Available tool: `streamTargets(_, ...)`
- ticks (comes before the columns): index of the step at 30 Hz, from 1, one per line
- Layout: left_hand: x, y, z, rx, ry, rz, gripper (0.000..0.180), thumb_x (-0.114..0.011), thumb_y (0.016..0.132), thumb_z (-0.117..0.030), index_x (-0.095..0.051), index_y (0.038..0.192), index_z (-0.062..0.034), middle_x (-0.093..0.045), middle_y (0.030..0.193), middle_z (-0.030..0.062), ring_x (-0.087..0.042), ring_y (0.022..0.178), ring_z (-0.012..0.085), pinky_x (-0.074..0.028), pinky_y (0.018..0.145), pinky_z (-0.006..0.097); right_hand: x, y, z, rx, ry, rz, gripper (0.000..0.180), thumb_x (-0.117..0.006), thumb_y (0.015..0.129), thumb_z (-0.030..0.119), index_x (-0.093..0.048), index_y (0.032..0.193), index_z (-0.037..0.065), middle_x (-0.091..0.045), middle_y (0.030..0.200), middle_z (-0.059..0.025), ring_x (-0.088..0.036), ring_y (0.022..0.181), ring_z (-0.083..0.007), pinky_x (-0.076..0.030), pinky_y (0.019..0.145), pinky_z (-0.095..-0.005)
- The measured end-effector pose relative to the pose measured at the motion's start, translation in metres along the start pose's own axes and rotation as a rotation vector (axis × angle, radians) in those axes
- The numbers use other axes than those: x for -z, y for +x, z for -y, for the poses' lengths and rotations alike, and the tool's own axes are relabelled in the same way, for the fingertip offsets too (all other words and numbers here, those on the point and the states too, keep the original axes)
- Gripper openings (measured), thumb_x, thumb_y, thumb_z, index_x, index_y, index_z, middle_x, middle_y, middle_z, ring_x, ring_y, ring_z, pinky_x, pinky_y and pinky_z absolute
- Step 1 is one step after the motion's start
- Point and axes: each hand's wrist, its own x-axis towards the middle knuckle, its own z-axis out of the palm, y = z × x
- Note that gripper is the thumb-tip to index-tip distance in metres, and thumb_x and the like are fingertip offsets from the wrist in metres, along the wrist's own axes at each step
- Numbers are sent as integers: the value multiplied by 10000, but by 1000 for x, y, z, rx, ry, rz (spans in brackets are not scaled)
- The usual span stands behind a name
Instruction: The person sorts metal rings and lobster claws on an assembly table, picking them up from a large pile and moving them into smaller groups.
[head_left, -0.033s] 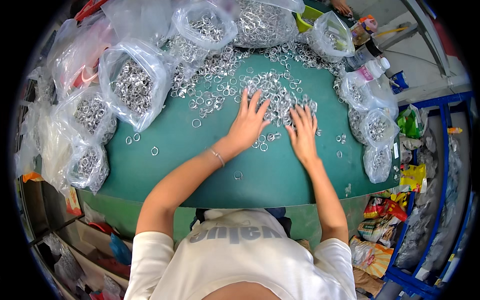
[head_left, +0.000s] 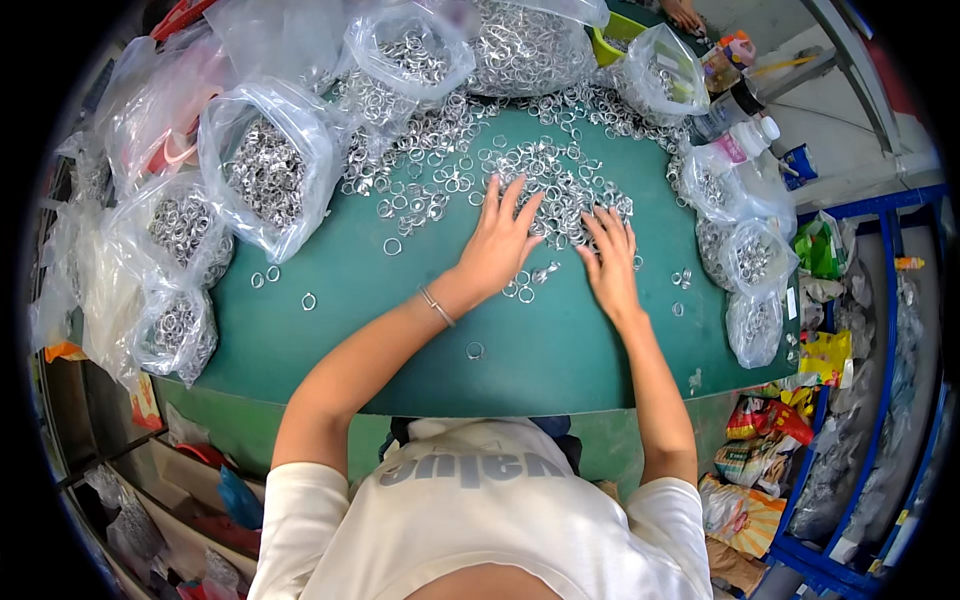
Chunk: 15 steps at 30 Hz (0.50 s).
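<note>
A loose pile of silver metal rings [head_left: 535,160] lies on the green tabletop [head_left: 400,320]. My left hand [head_left: 497,242], with a bracelet [head_left: 436,306] at its wrist, rests at the pile's near left edge, fingers spread and fingertips touching rings. At the near right edge is my right hand [head_left: 611,268], its fingers apart over the rings. Neither hand grips anything that I can see. A few rings [head_left: 520,287] lie between the hands, and a single ring [head_left: 475,350] sits closer to my body.
Clear plastic bags of rings [head_left: 268,175] line the left side, with a fuller bag [head_left: 530,45] at the back. Smaller bags [head_left: 755,255] and a white bottle [head_left: 750,138] stand along the right edge. A blue rack [head_left: 880,300] with packets is beyond.
Some rings in the pile have shifted under my fingers. My right hand has moved very slightly to the right; my left hand is nearly where it was.
</note>
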Motion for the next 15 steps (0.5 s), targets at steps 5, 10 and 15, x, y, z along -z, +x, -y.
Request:
streamTargets(5,64,-33,-36,92,-240,32,540,-641,858,-124,-413,1341,-40,-366,1376,210,-369,1274,416,-335,1058,456,27,1,-10,-120,152,-124,410,-632,839,72,-565,1244,68,-504,1316,-149,-412,1283,-350,-297,1079,-441)
streamTargets(10,84,-115,-59,212,-74,443,463,-659,803,-42,-511,1242,-27,-469,1183,170,-499,1077,341,-438,895,392,18,-24,23,-152,-68,43,522,-696,816,261,-544,1294,118,-338,1432,-181,-244,1351,-432,-179,1089,-587)
streamTargets(15,51,-108,-32,174,-122,158,316,-635,799,10,-584,1109,-25,-515,1088,128,-530,963,304,-455,806,383,25,-30,38,-50,-173,36,377,-704,782,132,-620,1145,72,-456,1304,-157,-382,1243,-373,-296,1017,-511)
